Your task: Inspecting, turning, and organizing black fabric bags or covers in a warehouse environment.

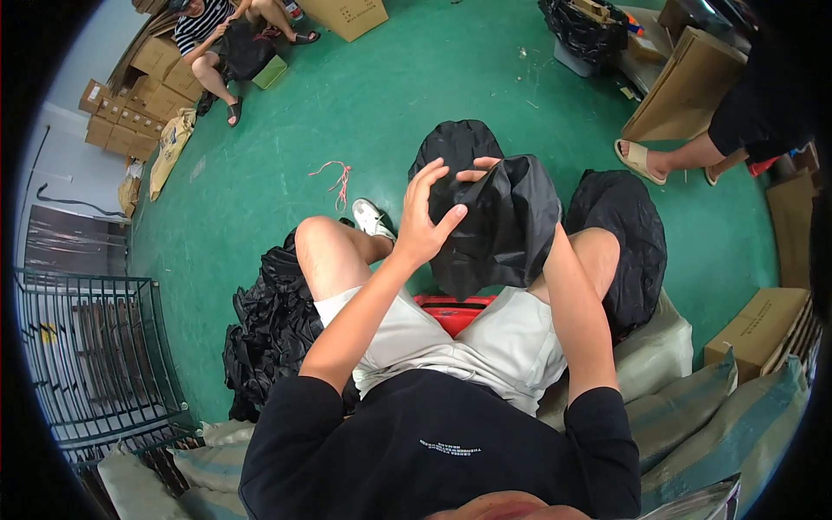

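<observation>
A black fabric cover (498, 234) hangs, crumpled and partly spread, between my hands in front of my knees. My left hand (426, 212) is at its left side with fingers and thumb spread apart and nothing gripped. The fabric hides most of my right hand (480, 170); only a few fingers show at the cover's upper edge, and the cover hangs from them. My right forearm runs behind the fabric. A rounded black fabric part (455, 143) shows just beyond; whether it is the same piece I cannot tell.
Left of my legs lies a heap of black fabric (273, 325); at my right knee, a bulging black bag (617, 247). Something red (455, 314) shows between my thighs. Pink string (340, 180) lies on the green floor. Woven sacks (732, 425) surround me. Two people are nearby.
</observation>
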{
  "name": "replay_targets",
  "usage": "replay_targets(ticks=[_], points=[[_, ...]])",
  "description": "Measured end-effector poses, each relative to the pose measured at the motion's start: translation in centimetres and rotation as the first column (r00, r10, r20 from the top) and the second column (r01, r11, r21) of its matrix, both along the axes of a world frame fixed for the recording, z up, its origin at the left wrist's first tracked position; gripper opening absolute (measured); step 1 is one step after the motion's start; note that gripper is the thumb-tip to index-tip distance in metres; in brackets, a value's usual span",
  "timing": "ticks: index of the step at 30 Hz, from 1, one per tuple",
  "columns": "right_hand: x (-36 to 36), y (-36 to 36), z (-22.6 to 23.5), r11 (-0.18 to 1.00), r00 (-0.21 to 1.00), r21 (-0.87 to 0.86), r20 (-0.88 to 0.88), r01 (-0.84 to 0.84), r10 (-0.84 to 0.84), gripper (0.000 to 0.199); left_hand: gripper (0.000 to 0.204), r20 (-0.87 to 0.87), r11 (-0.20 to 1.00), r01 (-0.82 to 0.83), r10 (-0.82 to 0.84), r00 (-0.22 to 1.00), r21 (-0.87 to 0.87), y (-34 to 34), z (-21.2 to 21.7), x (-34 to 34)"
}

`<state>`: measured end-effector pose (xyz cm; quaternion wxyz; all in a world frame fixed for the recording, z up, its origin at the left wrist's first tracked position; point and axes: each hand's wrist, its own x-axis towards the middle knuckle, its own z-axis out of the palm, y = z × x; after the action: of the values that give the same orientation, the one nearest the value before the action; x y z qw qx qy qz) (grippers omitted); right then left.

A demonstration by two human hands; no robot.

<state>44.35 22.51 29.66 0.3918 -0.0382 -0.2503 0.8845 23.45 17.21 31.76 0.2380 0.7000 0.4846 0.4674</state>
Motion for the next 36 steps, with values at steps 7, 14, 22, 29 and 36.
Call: replay_targets(ticks=[7, 14, 22, 29, 36], points=[[-1.1, 0.9, -2.8, 0.842, 0.837, 0.486, 0.34, 0.233, -0.428, 0.04, 0.055, -0.161, 0.948, 0.032, 0.021, 0.987, 0.317, -0.9, 2.9, 3.7], [-1.4, 1.5, -7.7, 0.776, 0.871, -0.395, 0.227, 0.492, -0.436, 0.05, 0.091, -0.306, 0.993, -0.109, 0.115, 0.945, 0.035, -7.4, -5.0, 9.7], [-2.0, 1.7, -4.1, 0.783, 0.641, -0.019, 0.587, 0.622, -0.495, 0.033, 0.034, 0.214, 0.936, -0.203, 0.27, 0.939, -0.289, 2.8, -7.2, 0.6], [0.4, 2.3, -5.0, 0.731, 0.252, 0.532, 0.706, 0.427, -0.662, 0.016, 0.018, 0.56, 0.893, 0.195, 0.073, 0.826, -0.405, 6.6, 1.8, -7.4], [0.1, 1.6, -4.7, 0.866, 0.47, 0.459, 0.731, 0.199, -0.495, 0.006, 0.021, 0.557, 0.912, 0.145, 0.103, 0.824, -0.384, 5.7, 3.5, -7.9]])
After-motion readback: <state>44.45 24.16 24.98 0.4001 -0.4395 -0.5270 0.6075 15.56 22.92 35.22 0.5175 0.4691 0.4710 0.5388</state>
